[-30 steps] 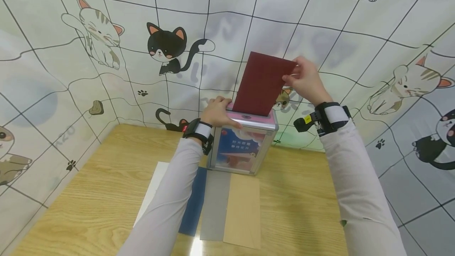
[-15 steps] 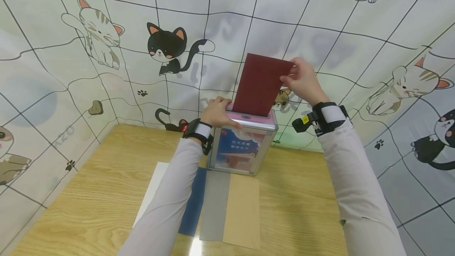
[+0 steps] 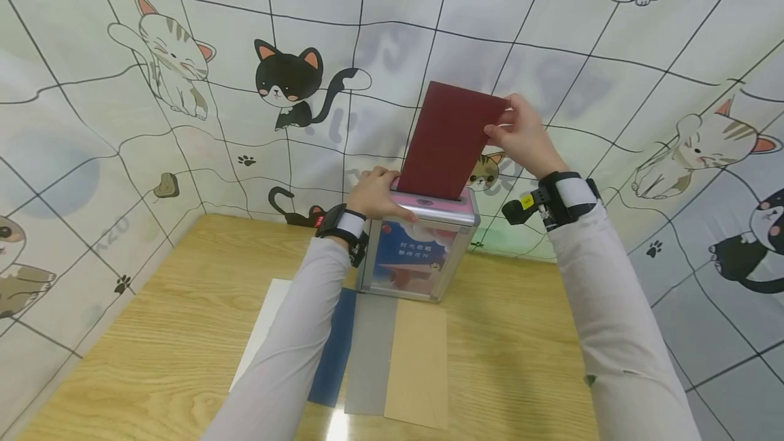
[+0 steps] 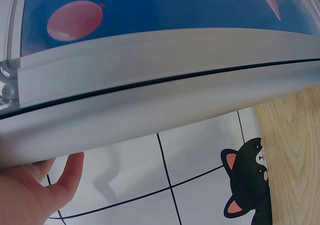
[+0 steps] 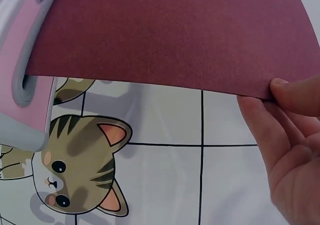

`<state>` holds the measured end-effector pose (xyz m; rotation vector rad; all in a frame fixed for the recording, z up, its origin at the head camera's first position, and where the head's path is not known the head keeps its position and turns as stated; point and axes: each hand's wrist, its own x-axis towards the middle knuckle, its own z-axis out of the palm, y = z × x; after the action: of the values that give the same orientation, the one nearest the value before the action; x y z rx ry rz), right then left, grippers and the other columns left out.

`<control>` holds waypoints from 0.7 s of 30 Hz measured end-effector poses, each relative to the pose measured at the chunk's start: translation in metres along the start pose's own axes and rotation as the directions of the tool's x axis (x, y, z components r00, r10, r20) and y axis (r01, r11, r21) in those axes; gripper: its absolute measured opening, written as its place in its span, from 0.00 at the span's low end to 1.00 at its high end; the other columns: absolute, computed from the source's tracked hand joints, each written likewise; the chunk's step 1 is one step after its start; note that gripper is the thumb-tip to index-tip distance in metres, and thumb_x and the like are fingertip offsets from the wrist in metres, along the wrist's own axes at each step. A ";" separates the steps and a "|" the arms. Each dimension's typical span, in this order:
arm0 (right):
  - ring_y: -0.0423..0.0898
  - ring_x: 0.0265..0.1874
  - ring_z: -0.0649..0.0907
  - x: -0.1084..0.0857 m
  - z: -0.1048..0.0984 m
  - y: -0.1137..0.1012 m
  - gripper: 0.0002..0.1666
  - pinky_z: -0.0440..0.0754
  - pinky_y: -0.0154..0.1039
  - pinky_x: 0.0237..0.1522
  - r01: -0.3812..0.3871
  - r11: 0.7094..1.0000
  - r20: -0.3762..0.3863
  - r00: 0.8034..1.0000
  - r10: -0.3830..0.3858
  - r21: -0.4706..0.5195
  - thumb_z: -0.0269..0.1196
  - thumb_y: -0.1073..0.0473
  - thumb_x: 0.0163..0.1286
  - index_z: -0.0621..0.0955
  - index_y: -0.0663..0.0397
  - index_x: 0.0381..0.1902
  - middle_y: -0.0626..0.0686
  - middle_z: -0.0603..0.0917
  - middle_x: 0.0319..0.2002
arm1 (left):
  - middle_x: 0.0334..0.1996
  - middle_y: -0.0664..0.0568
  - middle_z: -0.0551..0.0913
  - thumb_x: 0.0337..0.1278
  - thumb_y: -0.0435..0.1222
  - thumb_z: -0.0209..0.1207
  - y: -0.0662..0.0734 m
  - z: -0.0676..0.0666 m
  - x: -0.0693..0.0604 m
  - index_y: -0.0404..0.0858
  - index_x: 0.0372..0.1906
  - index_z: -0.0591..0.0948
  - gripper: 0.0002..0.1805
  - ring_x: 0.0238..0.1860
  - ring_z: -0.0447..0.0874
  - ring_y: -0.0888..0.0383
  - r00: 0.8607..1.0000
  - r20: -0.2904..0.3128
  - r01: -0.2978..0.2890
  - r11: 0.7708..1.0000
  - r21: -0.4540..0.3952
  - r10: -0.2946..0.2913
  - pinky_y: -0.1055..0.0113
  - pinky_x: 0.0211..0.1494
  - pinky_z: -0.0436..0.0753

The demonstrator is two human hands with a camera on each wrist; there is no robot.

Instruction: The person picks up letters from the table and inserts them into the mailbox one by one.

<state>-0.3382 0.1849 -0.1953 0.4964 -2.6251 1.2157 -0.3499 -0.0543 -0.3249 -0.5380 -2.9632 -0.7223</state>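
A dark red envelope (image 3: pixel 454 138) stands tilted above the letter box (image 3: pixel 422 213), its lower end inside the slot in the pink top. My right hand (image 3: pixel 524 135) pinches the envelope's right edge near the upper corner, thumb on the near face. In the right wrist view the thumb and fingers hold that edge of the envelope (image 5: pixel 175 40), and the slot's end shows at the left. My left hand (image 3: pixel 375 194) grips the letter box's top left corner, thumb along the front edge. In the left wrist view only part of the left hand (image 4: pixel 42 192) shows, against the box's silver frame (image 4: pixel 165 90).
White (image 3: pixel 260 325), blue (image 3: pixel 333 352), grey (image 3: pixel 370 352) and tan (image 3: pixel 418 366) flat paper pieces lie on the wooden table (image 3: pixel 520 339) before the box; my left sleeve covers part of the white and blue ones. A cat-print wall covering (image 3: pixel 392 53) stands close behind.
The dark red envelope dips slightly and shifts left, then rises a little in the slot, with my right hand moving along. My left hand stays in place on the letter box.
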 end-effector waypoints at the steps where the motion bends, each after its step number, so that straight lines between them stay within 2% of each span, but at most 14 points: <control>1: 0.52 0.46 0.80 0.001 0.000 0.001 0.21 0.80 0.39 0.43 -0.001 1.000 -0.005 1.000 0.001 0.008 0.53 0.69 0.65 0.63 0.62 0.55 0.62 0.75 0.51 | 0.64 0.48 0.61 0.23 0.67 0.65 0.000 0.000 0.000 0.46 0.68 0.60 0.59 0.63 0.58 0.47 1.000 0.000 0.001 1.000 -0.001 -0.001 0.51 0.55 0.72; 6: 0.51 0.44 0.81 0.005 0.005 0.008 0.21 0.81 0.37 0.42 0.005 1.000 0.024 1.000 -0.005 -0.001 0.53 0.69 0.64 0.64 0.63 0.55 0.64 0.76 0.49 | 0.64 0.48 0.61 0.22 0.67 0.65 0.001 0.000 0.000 0.45 0.67 0.60 0.59 0.63 0.57 0.47 1.000 -0.003 0.004 1.000 -0.005 -0.004 0.51 0.56 0.71; 12: 0.56 0.44 0.80 0.003 0.019 0.018 0.23 0.79 0.47 0.45 -0.042 0.992 0.101 0.993 0.054 -0.116 0.52 0.68 0.66 0.64 0.60 0.58 0.64 0.76 0.49 | 0.64 0.48 0.60 0.22 0.67 0.65 0.000 0.001 0.001 0.45 0.67 0.60 0.59 0.63 0.58 0.47 1.000 -0.003 0.005 1.000 0.008 -0.005 0.52 0.57 0.70; 15: 0.58 0.45 0.79 0.002 0.024 0.023 0.22 0.78 0.50 0.45 -0.045 0.990 0.132 0.989 0.063 -0.133 0.53 0.68 0.65 0.64 0.61 0.57 0.65 0.76 0.49 | 0.64 0.48 0.60 0.23 0.67 0.65 0.000 0.002 0.002 0.45 0.67 0.61 0.58 0.63 0.57 0.47 1.000 0.003 0.003 1.000 0.008 -0.003 0.52 0.57 0.70; 21: 0.58 0.46 0.79 0.003 0.030 0.027 0.21 0.79 0.48 0.43 -0.050 0.988 0.143 0.987 0.071 -0.148 0.53 0.69 0.64 0.64 0.62 0.55 0.65 0.76 0.49 | 0.64 0.48 0.60 0.23 0.67 0.65 -0.001 0.001 0.002 0.45 0.67 0.60 0.58 0.63 0.57 0.47 1.000 0.007 0.005 1.000 0.004 -0.005 0.51 0.57 0.71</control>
<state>-0.3528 0.1775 -0.2318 0.5017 -2.8467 1.0327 -0.3519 -0.0539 -0.3264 -0.5339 -2.9729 -0.7171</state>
